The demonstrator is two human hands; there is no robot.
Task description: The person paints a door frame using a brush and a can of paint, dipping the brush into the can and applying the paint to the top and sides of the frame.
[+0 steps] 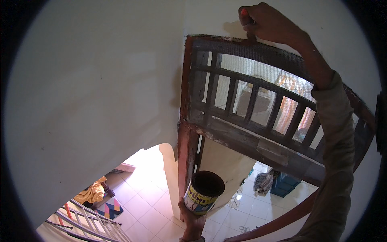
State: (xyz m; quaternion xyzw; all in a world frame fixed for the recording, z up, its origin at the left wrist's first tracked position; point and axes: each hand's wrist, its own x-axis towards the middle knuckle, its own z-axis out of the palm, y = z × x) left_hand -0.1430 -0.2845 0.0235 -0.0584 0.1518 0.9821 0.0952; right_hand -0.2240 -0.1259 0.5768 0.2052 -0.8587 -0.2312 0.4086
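Low in the middle, my left hand (pixel 191 220) holds up an open paint tin (pixel 197 206) with a yellow, white and blue label. The tin's inside looks dark, and how full it is cannot be seen. High on the right, my right hand (pixel 268 24) is closed around a small paintbrush (pixel 251 37). Most of the brush is hidden by the fingers; its dark bristles point down at the top edge of a reddish-brown wooden frame (pixel 186 80). That frame surrounds a barred, mesh-covered opening above a doorway, and its paint looks patchy along the edges.
A pale wall (pixel 100 88) fills the left. Far below are white floor tiles (pixel 149 209), a metal ladder (pixel 96 222), a patterned mat (pixel 110 209) and yellow cloth (pixel 92 191). Through the doorway stand a teal box (pixel 284 184) and a grey checked bundle (pixel 263 183).
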